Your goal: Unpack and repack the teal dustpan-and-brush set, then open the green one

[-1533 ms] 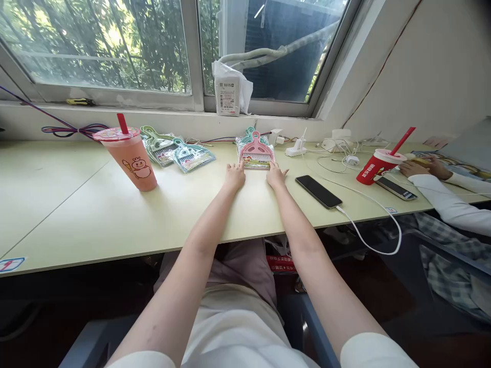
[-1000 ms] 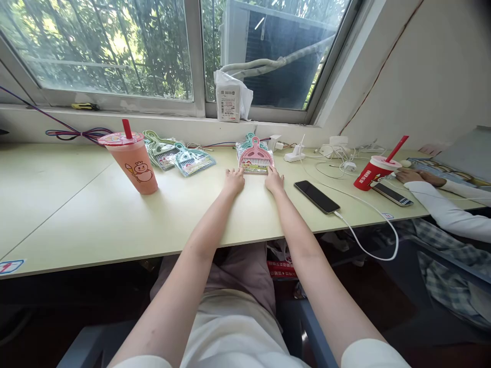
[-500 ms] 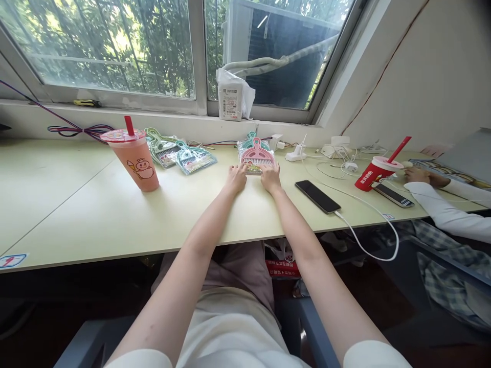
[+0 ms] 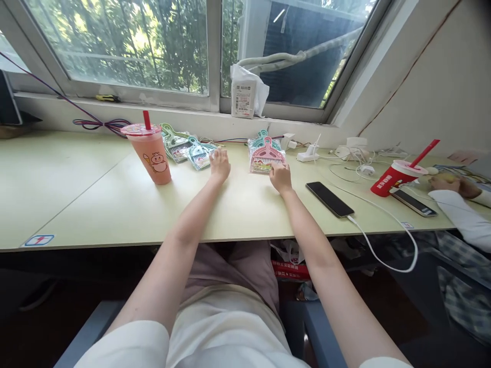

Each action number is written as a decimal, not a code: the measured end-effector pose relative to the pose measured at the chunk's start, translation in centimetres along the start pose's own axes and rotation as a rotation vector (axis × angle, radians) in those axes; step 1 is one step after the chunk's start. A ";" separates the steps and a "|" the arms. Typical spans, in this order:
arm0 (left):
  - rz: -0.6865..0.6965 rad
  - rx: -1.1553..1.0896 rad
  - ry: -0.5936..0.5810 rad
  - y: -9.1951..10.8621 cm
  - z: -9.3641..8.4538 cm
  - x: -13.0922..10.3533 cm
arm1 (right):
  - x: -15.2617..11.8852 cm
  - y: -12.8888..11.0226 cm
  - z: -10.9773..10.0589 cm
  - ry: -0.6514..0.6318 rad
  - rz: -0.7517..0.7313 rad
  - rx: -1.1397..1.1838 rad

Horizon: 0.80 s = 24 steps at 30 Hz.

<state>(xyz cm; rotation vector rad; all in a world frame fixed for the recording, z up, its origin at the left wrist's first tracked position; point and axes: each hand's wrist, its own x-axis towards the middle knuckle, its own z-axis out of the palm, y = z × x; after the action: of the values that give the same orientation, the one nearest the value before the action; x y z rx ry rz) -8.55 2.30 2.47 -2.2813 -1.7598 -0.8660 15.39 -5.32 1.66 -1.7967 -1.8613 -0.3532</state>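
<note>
A pink mini dustpan and brush set [image 4: 266,156] in clear wrapping lies on the table, overlapping a teal set [image 4: 262,136] behind it. My right hand [image 4: 281,177] is curled at the pink set's lower right corner, its fingertips on the wrapping. To the left, my left hand [image 4: 220,165] reaches palm down with its fingers stretched out, at the right edge of a wrapped blue dustpan and brush set [image 4: 200,154]. Its fingertips partly cover that edge; whether they press on it is unclear. A green set [image 4: 175,143] lies beside the blue one.
A pink drink cup [image 4: 155,158] stands left of the sets. A phone [image 4: 330,199] on a white cable lies at right, near a power strip [image 4: 309,153]. Further right are a red cup [image 4: 395,178], another phone [image 4: 413,202] and another person's hands [image 4: 447,183].
My left hand has left the pink set and moved left to the blue set. My right hand stays at the pink set. The view has shifted slightly left.
</note>
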 end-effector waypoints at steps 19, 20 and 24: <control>-0.072 -0.268 -0.198 -6.3 -4.5 -6.4 | 2.0 -12.5 7.4 -0.148 0.173 0.464; -0.175 -0.334 -0.135 -6.2 -4.6 -6.5 | 2.2 -12.9 7.8 -0.156 0.218 0.473; -0.602 -0.656 -0.004 -6.9 -4.3 -5.4 | 2.4 -12.6 7.9 -0.174 0.204 0.540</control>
<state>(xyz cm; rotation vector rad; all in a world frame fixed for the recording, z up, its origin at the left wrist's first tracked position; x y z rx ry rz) -17.30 -1.96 1.66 -2.0384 -2.5027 -1.7627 1.59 -0.18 -1.52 -1.6449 -1.6523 0.3610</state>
